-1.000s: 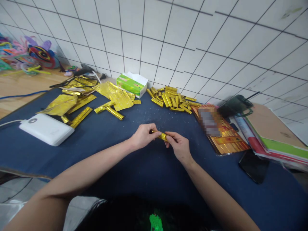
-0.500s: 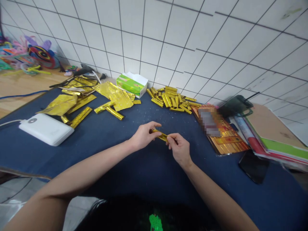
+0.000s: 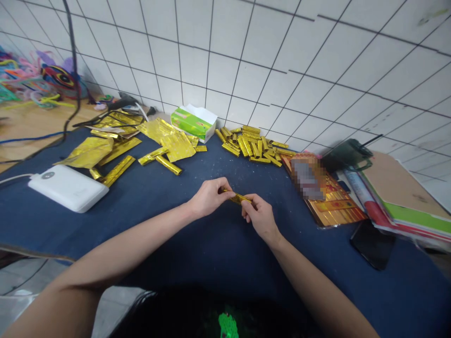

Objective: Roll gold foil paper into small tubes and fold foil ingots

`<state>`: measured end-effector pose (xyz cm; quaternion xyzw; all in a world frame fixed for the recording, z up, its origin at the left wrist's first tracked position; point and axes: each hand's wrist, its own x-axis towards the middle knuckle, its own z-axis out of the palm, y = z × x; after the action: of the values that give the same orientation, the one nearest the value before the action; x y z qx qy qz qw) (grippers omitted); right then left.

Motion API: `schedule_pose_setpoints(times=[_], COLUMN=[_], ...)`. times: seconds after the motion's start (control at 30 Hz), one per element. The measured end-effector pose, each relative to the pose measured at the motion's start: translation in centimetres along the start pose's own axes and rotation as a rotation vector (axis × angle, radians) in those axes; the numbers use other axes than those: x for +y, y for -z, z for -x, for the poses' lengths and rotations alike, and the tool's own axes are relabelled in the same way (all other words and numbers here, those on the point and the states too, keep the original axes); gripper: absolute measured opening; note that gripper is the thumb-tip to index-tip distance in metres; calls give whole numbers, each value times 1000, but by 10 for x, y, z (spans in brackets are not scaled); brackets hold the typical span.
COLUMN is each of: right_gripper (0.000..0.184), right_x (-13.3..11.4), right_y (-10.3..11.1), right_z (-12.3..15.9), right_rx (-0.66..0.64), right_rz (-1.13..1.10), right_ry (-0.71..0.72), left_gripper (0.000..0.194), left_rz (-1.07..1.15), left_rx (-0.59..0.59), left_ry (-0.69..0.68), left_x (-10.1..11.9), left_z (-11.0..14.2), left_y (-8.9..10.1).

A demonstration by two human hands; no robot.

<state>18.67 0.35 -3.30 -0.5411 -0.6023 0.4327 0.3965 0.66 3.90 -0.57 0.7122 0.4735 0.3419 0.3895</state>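
Note:
Between my two hands, above the dark blue tabletop (image 3: 207, 244), is a narrow strip of folded gold foil paper (image 3: 239, 197). My left hand (image 3: 211, 196) pinches its left end between thumb and fingers. At the other end, my right hand (image 3: 260, 213) grips it with thumb and fingertips. Both ends of the strip are hidden by fingers. Beyond my hands lies a pile of small folded gold paper pieces (image 3: 255, 146) near the wall. Loose gold foil sheets (image 3: 176, 146) and a rolled gold strip (image 3: 168, 165) rest to the left of that pile.
A green tissue box (image 3: 192, 123) stands against the tiled wall. On the left are a white power bank (image 3: 68, 188) with a cable and a hanging black cord (image 3: 72, 56). On the right lie an orange-gold packet (image 3: 334, 206), a black phone (image 3: 372, 244), a dark mug (image 3: 347, 156) and folders (image 3: 405, 188).
My right fingers have shifted, with the thumb now lying along the top of the gold paper strip. My left index finger has curled in closer. A black cord now hangs at the upper left.

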Motion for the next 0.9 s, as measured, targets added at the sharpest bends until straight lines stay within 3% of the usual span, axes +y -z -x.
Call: schedule_pose_setpoints(times=[0.4,0.53,0.7,0.9], right_gripper=[27,30,36,32], right_x=[-5,-6,-1,4], right_y=[1,1,1,1], right_z=[4,3,0,-1], right_rx=[82,44,-99,-134], right_rz=[236,194,75,-14], right_ry=[174,130,21,-1], left_gripper=[16,14,15,14], left_rz=[69,119,69,182], left_rx=[-39,-75,-8,-40], left_ry=[35,60,12,21], left_x=[-7,-4,-7,-12], left_z=[-2,-1,-5,-8], left_y=[-6,-5,0,0])
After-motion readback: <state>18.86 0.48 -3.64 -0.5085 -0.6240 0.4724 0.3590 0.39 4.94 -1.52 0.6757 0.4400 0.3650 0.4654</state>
